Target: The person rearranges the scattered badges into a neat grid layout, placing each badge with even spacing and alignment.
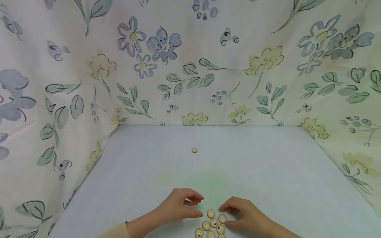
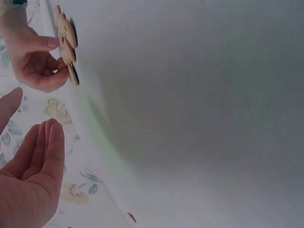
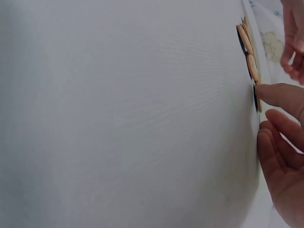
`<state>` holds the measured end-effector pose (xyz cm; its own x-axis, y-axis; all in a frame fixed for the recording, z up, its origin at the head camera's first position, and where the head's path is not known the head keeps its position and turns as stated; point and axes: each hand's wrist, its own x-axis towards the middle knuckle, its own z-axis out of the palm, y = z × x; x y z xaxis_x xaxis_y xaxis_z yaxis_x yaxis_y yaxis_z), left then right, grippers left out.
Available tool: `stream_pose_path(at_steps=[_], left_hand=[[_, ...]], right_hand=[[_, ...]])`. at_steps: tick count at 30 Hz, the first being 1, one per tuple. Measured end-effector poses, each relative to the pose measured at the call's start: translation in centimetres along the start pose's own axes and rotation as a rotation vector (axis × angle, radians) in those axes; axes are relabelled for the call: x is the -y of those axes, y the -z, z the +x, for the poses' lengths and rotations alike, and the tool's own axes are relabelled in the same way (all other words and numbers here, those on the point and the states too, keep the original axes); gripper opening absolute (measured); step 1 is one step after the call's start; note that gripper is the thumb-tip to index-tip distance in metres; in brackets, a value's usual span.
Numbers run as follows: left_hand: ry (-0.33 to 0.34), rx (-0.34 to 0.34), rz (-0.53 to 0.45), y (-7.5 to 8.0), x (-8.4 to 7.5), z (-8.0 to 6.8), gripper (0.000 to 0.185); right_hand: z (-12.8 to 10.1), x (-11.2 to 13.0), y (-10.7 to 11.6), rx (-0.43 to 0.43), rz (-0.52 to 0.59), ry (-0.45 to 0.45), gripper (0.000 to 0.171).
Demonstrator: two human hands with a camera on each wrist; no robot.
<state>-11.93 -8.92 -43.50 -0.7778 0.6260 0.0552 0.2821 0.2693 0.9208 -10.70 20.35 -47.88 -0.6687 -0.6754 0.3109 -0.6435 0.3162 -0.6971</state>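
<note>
A floral cloth [image 1: 59,82], printed with blue and yellow flowers and green leaves, is hanging as a backdrop behind and to both sides of the work area. Below it, a pale blue table [image 1: 268,172] is stretching toward the camera, with a faint greenish stain showing near its middle.

The left hand [image 1: 178,206] is resting on the table at the near edge, its fingers loosely curled and its thumb stretched out toward the right; it is holding nothing, and the thumb tip is lying just beside the topmost piece of the cluster. A cream sleeve [image 1: 116,231] is covering that forearm. The right hand [image 1: 247,216] is resting opposite, fingers bent inward, with its thumb and fingertips touching the right side of the cluster; it seems to be pinching one of the round pieces, though the head view is too small to be sure, and the right wrist view shows only the thumb tip meeting an edge.

Between the two hands a cluster of wooden buttons [image 1: 212,224] is lying flat on the table, the pieces touching one another and running off the bottom edge of the head view.

A single wooden button [image 1: 194,150] is lying alone farther back on the table, well apart from the hands.
</note>
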Motion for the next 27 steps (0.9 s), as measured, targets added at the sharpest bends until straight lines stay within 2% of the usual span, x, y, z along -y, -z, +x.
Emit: stream_pose_path(at_steps=[4, 9, 15, 19, 27], left_hand=[[-0.043, 0.040, 0.040, -0.8, 0.4, -1.0, 0.034], [-0.113, 0.106, 0.193, -1.5, 0.6, -1.7, 0.033], [-0.142, 0.188, 0.338, -2.2, 0.6, -1.9, 0.032], [-0.175, 0.212, 0.397, -2.5, 0.6, -1.9, 0.033], [-0.299, 0.225, 0.505, -2.9, 1.2, -1.9, 0.033]], right_hand=[[0.0, 0.0, -0.1, -0.004, 0.001, 0.017, 0.030], [-0.1, 0.1, -0.1, -0.009, 0.007, 0.021, 0.030], [0.0, -0.1, -0.3, -0.018, 0.007, 0.058, 0.030], [0.0, -0.3, -0.4, -0.027, 0.002, 0.096, 0.030], [0.1, -0.3, -0.6, -0.037, -0.003, 0.117, 0.029]])
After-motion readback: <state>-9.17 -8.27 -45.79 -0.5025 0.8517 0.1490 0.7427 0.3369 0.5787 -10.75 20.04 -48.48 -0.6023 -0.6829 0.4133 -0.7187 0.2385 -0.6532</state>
